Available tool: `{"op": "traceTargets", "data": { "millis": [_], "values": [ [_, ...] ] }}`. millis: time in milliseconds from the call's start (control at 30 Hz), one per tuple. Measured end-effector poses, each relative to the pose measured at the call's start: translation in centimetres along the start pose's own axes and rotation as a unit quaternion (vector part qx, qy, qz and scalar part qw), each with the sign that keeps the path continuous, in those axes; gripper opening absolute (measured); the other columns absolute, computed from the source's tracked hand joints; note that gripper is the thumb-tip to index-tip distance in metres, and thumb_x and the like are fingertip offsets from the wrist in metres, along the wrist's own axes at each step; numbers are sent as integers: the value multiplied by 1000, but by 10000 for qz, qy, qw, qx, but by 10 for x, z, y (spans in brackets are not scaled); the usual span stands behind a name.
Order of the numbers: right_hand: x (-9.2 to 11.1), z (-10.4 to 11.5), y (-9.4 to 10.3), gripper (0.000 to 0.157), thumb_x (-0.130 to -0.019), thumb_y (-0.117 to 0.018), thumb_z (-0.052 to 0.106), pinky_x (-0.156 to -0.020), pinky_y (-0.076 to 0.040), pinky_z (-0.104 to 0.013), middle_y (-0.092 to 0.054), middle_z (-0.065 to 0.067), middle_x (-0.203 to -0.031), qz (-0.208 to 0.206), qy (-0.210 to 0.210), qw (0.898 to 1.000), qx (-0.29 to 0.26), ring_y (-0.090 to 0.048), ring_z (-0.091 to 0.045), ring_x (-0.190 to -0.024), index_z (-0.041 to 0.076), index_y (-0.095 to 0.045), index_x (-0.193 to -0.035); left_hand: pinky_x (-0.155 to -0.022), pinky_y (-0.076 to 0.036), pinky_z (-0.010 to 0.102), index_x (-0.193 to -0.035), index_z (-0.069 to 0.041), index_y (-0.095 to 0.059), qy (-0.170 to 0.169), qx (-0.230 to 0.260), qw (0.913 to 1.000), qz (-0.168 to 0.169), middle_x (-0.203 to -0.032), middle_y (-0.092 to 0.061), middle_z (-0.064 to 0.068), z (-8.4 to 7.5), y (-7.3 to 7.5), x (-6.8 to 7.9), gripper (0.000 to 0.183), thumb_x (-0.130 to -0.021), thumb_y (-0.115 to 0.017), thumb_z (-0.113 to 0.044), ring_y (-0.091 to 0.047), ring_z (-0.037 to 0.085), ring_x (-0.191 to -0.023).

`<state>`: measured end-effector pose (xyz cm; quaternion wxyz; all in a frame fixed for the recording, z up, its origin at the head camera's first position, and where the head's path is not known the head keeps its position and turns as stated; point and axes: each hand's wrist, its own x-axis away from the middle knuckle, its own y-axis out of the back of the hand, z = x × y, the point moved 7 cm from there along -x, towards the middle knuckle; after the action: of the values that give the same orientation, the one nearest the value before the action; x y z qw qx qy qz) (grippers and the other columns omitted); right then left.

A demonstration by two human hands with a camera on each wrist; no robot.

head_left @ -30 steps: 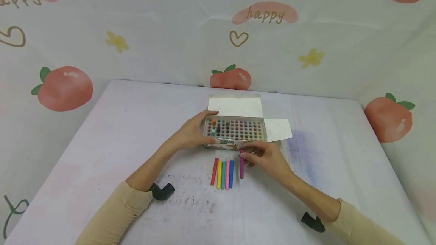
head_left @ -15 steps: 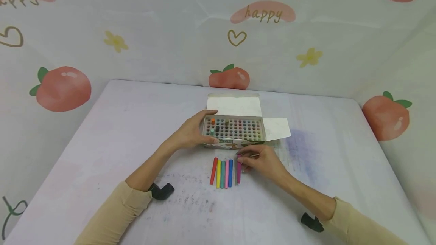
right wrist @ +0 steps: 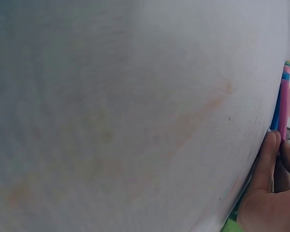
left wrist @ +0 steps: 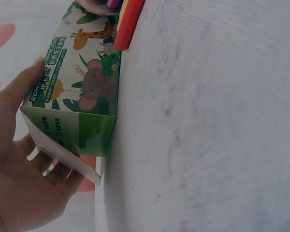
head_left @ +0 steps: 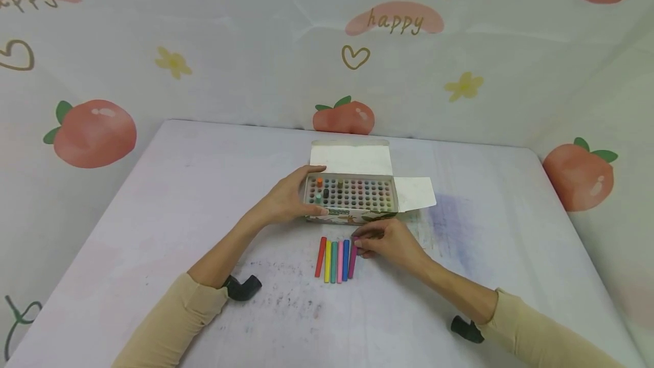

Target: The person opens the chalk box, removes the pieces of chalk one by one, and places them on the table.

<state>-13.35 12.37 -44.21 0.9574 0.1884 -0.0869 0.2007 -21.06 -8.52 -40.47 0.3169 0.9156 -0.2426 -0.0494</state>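
At the middle of the table, in the head view, an open cardboard chalk box shows a tray full of holes. My left hand grips its left end, thumb on the front wall and fingers round the back. Just in front of the box, my right hand pinches the upper end of a purple chalk, which lies slightly slanted beside the blue chalk. The row continues leftward with pink, green, yellow and red chalk. The left wrist view shows animals printed on the box.
An orange chalk and a few other sticks stand in the tray's left part. The lid is folded back, and a side flap sticks out to the right. Chalk smudges mark the white table.
My right hand has brought the purple chalk leftward and slightly down, closing its gap to the blue one. My left hand keeps its grip on the box.
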Motion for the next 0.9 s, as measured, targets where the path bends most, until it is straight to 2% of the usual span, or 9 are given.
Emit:
{"op": "traceTargets", "data": {
  "millis": [267,600,900],
  "values": [
    [0,1,2,13,-89,-75,13,-67,-57,-30,-75,-6,-84,-33,-1,9997,226,-72,-19,-70,5,-78,-99,-102,-39,51,-153,-23,-35,-19,-10,10000,-10,-143,-47,8,0,1,0,93,-77,-87,-31,-47,26,-120],
    [2,3,3,12,-89,-73,7,-68,-58,-29,-75,-7,-86,-69,31,9997,248,-73,-18,-74,3,-78,-99,-103,-38,52,-153,-22,-35,-6,3,10000,-18,-143,-46,8,3,-1,-1,92,-77,-86,-33,-46,27,-121],
    [7,9,9,15,-90,-74,10,-69,-57,-29,-75,-9,-92,-131,186,9994,265,-73,-19,-78,1,-77,-101,-105,-37,53,-152,-25,-36,4,-16,10000,-44,-144,-46,6,2,-1,0,91,-77,-86,-33,-45,26,-124]
  ]
}}
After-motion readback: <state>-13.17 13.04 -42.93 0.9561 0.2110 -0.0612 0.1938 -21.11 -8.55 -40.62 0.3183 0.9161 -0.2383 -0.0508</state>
